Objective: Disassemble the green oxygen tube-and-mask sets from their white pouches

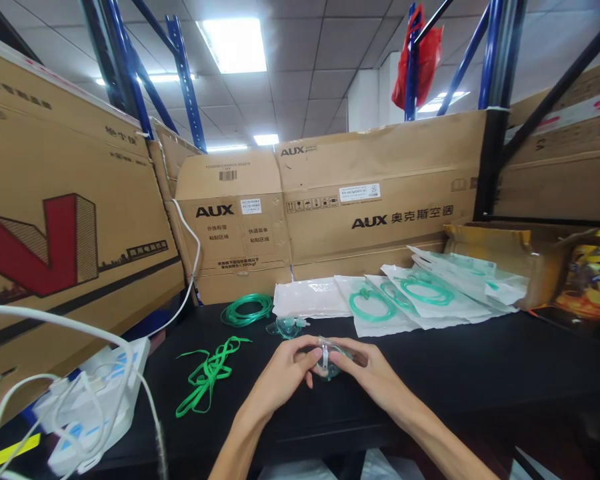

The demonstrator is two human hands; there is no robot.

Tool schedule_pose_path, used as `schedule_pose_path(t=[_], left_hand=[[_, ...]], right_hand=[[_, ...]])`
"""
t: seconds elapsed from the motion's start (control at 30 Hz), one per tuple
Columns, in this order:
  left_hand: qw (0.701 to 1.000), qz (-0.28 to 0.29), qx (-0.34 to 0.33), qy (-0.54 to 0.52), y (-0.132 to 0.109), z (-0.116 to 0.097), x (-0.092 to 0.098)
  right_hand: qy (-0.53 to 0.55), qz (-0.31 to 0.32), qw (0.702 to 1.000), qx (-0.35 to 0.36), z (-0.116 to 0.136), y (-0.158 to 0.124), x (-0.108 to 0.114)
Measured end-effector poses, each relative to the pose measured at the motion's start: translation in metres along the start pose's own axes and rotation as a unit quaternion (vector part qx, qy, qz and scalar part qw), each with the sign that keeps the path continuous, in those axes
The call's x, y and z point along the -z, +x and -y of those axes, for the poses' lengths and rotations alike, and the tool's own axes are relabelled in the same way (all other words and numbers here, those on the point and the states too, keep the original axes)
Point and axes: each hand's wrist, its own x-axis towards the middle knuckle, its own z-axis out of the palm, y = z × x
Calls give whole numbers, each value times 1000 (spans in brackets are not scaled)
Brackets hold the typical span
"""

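Clear plastic mask [336, 371] is up in both hands, over the front part of the black counter [445, 373]. Should be very light; thin shell, probably soft and springy, a bit slick, easy to dent. Pale strip [325, 357] on it looks stiffer, maybe a nose clip that keeps a bend. Best hold: rim at both sides, light pressure.

Left hand [293, 365]: narrow, fingers curled round the mask, thumb at the strip. Right hand [369, 370]: also narrow on the mask, thumb just beside the strip. Contact behind the shell is hidden, can't tell.

Off to the left: tangled green strap [210, 368], touching neither hand. Just past the hands: second clear mask [287, 327]. Beyond it, coiled green tubing [247, 320]; to the right, white pouches [445, 287] with tubing showing. AUX cartons [380, 173] at the back.
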Motion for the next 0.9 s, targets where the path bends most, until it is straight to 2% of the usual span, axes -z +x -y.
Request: schedule_pose_path(t=[0.13, 0.23, 0.37, 0.5, 0.6, 0.73, 0.83, 0.9], left_hand=[[998, -65, -4, 14, 6, 17, -12], [995, -101, -13, 16, 6, 18, -17], [995, -88, -26, 35, 1, 9, -17], [990, -97, -63, 82, -2, 4, -18], [983, -111, -77, 125, -1, 6, -16], [975, -91, -90, 180, 1, 12, -10], [970, -109, -89, 197, -1, 16, -7], [968, -91, -113, 207, -2, 19, -6]], right_hand=[[-7, -22, 1000, 16, -7, 2, 0], [-21, -42, 999, 18, -15, 4, 2], [-30, -64, 997, 17, -22, 6, 3], [-38, -51, 998, 20, -24, 6, 4], [-58, -42, 997, 18, -26, 7, 5], [-95, -62, 994, 8, -31, 9, 5], [-107, -62, 992, 1, -30, 9, 5], [-103, -55, 993, 0, -29, 8, 5]])
